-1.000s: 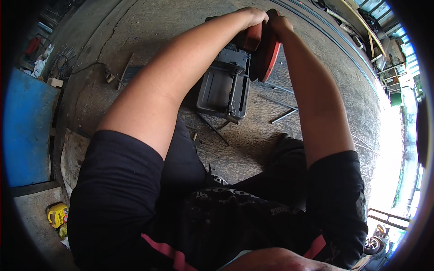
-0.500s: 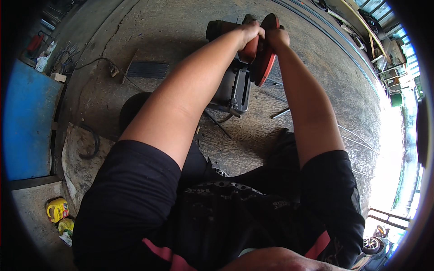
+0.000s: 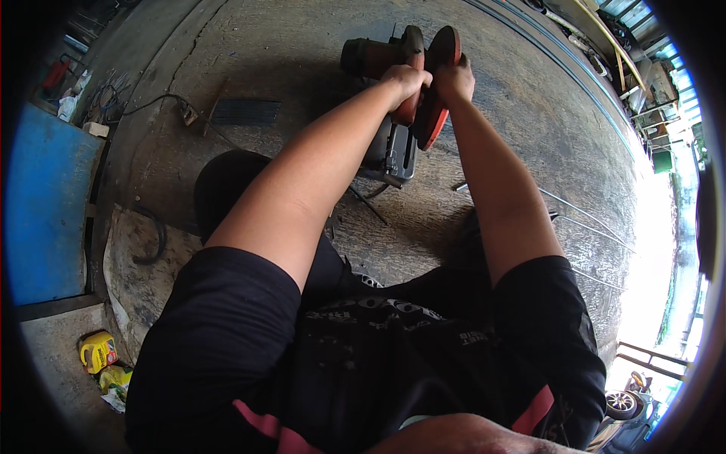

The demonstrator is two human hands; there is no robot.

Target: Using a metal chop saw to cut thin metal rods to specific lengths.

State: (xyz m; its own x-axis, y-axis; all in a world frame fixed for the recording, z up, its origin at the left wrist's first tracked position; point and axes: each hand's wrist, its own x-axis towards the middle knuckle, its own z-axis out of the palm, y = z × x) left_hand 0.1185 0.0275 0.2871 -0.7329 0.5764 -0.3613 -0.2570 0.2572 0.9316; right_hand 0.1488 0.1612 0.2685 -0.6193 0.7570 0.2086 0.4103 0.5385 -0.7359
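Observation:
In front of me stands a chop saw with a dark motor [image 3: 367, 58], a red blade guard [image 3: 414, 47] and a grey metal base [image 3: 393, 160]. My left hand [image 3: 407, 80] is closed round the near edge of the guard. To its right is a large round cutting disc [image 3: 443, 50], dark on its face with a red rim, standing nearly on edge. My right hand [image 3: 456, 80] grips the disc at its right side, its fingers partly hidden. A narrow gap shows between disc and guard near the top. Whether they touch lower down, I cannot tell.
Thin metal rods [image 3: 582, 216] lie on the rough concrete floor to the right. A dark ribbed mat [image 3: 246, 113] and a cable [image 3: 162, 101] lie left of the saw. At far left are a blue panel [image 3: 49, 204] and a yellow container [image 3: 97, 352].
Both hands have come slightly nearer to me, the left sliding down along the guard. The guard's top edge now shows above my left hand, with a gap beside the disc.

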